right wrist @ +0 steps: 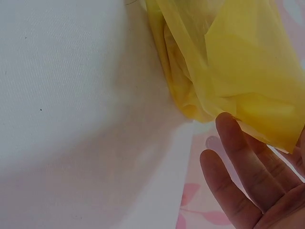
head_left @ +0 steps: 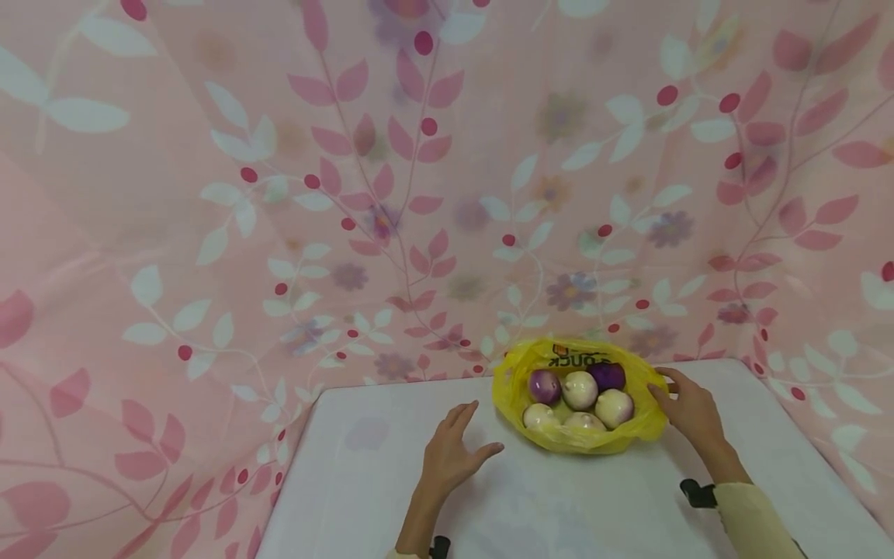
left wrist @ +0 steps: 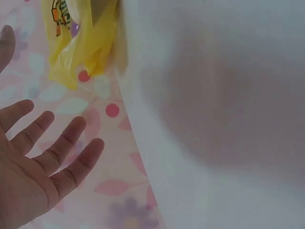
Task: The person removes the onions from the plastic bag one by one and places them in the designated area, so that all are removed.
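Note:
A yellow plastic bag (head_left: 587, 442) stands with its mouth spread wide on the table, several onions inside. Some are pale, like this onion (head_left: 580, 390); one at the back is a deep purple onion (head_left: 606, 376). At the bag's right rim, my right hand (head_left: 691, 407) pinches the plastic between thumb and fingers. The right wrist view shows fingers (right wrist: 248, 167) against the bag's edge, the thumb mostly cut off. My left hand (head_left: 450, 454) is left of the bag, apart from it, fingers spread and holding nothing. Its palm (left wrist: 24, 186) shows in the left wrist view.
The table (head_left: 363, 466) has a white cover. Behind it and down its sides hangs a pink floral cloth (head_left: 391, 194). The bag sits near the table's back edge. Dark straps with small devices (head_left: 698, 494) are on both wrists.

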A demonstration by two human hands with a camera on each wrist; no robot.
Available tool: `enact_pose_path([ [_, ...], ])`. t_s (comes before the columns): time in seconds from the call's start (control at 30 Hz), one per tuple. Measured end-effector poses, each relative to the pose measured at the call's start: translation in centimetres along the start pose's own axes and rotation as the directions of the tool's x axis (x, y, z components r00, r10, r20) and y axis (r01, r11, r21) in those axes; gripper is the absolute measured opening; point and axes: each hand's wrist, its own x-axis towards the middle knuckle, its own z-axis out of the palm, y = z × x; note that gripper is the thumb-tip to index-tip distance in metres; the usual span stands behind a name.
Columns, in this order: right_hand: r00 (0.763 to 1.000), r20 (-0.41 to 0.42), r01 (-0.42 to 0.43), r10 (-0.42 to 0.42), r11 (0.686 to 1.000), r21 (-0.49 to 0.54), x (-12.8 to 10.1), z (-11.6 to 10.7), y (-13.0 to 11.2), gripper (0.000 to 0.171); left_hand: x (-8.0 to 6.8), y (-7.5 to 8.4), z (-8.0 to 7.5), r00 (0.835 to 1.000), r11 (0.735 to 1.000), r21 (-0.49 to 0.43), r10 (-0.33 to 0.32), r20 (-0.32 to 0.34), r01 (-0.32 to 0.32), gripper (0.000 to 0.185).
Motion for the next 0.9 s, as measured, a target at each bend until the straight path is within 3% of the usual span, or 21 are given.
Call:
enact_pose_path([
  [0.2,1.000,-0.018,-0.012,0.012,1.000,-0.004,0.0,0.0,0.1,0.053,1.1,1.4,1.8,1.000,0.992,-0.126,0.002,-0.008,-0.003,0.076],
  [0.53,0.999,-0.027,-0.023,0.022,1.000,-0.002,0.1,0.5,0.2,0.053,2.8,3.9,3.9,1.000,0.990,-0.143,-0.014,0.016,0.017,0.063],
  [0.77,0.999,-0.029,-0.030,0.030,1.000,0.001,0.0,0.4,0.1,0.053,4.0,5.0,5.3,0.993,0.966,-0.235,-0.119,-0.017,0.112,0.061],
  [0.9,0.999,-0.019,-0.037,0.037,0.999,0.010,-0.1,0.4,0.0,0.054,4.4,5.4,6.1,0.989,0.956,-0.263,-0.142,-0.037,0.127,0.056],
])
